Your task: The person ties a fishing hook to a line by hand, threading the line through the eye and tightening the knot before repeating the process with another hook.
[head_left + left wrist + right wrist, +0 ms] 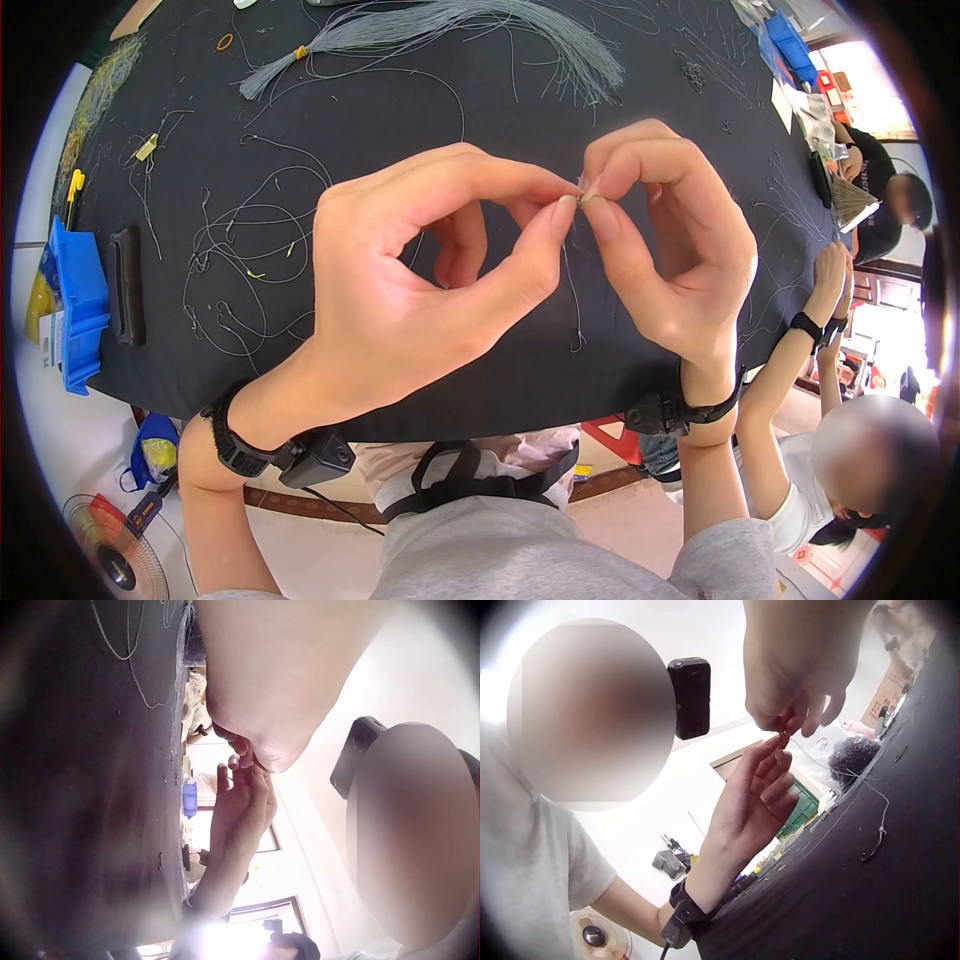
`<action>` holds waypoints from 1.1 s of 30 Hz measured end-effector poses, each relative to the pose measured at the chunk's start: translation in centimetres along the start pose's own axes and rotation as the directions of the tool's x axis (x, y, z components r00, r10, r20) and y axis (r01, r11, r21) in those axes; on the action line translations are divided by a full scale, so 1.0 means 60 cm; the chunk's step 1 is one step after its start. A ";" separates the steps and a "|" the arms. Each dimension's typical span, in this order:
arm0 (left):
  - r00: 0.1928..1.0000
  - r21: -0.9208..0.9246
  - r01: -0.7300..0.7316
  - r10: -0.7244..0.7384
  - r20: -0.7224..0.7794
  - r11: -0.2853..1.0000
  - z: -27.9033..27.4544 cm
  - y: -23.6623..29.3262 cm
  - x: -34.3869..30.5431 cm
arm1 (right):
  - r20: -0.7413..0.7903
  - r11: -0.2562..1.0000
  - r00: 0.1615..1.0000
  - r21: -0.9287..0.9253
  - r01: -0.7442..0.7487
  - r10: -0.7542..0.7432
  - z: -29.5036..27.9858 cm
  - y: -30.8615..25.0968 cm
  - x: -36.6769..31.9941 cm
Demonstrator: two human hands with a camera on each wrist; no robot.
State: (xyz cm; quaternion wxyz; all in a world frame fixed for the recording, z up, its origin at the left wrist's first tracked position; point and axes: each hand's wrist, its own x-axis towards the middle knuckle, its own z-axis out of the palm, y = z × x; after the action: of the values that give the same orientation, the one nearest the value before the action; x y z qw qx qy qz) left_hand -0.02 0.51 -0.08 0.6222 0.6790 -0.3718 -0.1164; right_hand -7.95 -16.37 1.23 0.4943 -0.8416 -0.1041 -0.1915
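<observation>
Thumb and index finger of my left hand (pixel 370 240) pinch a thin fishing line, the tips meeting those of my right hand (pixel 715 235) above the black tabletop. The right hand pinches the same spot with thumb and forefinger. What lies between the fingertips is mostly hidden. From there a length of fishing line (pixel 569 268) hangs down, with a small fish hook (pixel 577 346) at its lower end. In the right wrist view the hook (pixel 873 849) appears below the joined fingers, over the dark cloth.
Loose lines with hooks (pixel 250 245) lie left of my hands. A grey bundle of line (pixel 440 35), tied with a yellow band (pixel 300 52), spans the far side. A blue bin (pixel 80 300) and a dark bar (pixel 128 285) stand left. Another person's arms (pixel 790 355) reach in from the right.
</observation>
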 end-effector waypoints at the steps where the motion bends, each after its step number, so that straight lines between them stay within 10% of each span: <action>1: 1.000 0.000 0.000 0.000 0.000 1.000 0.000 0.000 0.000 | 0.000 1.000 1.000 0.001 -0.003 0.003 0.000 0.000 0.000; 33: 1.000 0.005 0.022 -0.022 0.021 1.000 -0.005 0.004 0.001 | 0.009 0.996 0.999 0.082 -0.040 0.039 -0.001 0.002 -0.001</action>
State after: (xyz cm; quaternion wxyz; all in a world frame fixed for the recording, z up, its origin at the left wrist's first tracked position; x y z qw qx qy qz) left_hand 0.12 0.71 0.25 0.6154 0.6832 -0.3712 -0.1293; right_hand -7.98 -16.45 1.13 0.5317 -0.8231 -0.0972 -0.1739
